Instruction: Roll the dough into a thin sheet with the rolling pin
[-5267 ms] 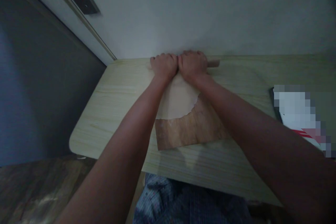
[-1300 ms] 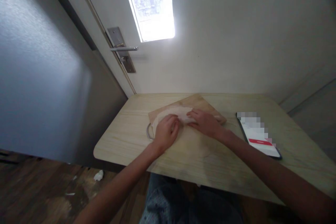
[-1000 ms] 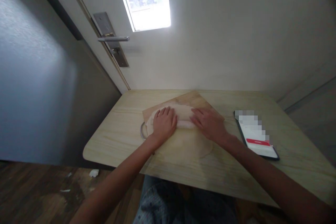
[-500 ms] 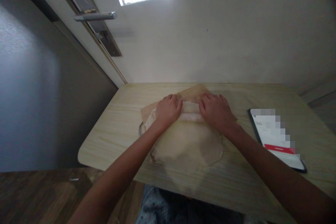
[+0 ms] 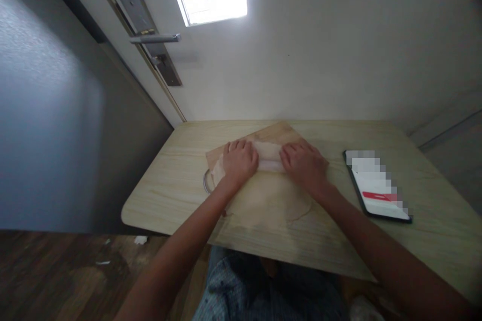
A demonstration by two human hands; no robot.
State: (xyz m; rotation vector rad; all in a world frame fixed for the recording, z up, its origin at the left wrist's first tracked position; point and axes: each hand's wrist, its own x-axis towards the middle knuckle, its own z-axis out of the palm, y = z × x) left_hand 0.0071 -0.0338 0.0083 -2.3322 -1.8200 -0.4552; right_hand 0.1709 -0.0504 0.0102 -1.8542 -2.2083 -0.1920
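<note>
A thin, pale sheet of dough lies spread on a wooden board on the table. Its far edge is wrapped around a rolling pin that lies crosswise. My left hand presses on the pin's left part, fingers curled over it. On the pin's right part my right hand does the same. The pin's ends are hidden under both hands.
A phone with a lit screen lies on the light wooden table, right of the board. A metal ring sticks out at the board's left edge. The wall and a door with a lever handle stand just behind the table.
Both hands have stayed on the rolling pin and pushed it over the dough toward the wall. The dough's far edge is now wound around the pin. The view has shifted.
</note>
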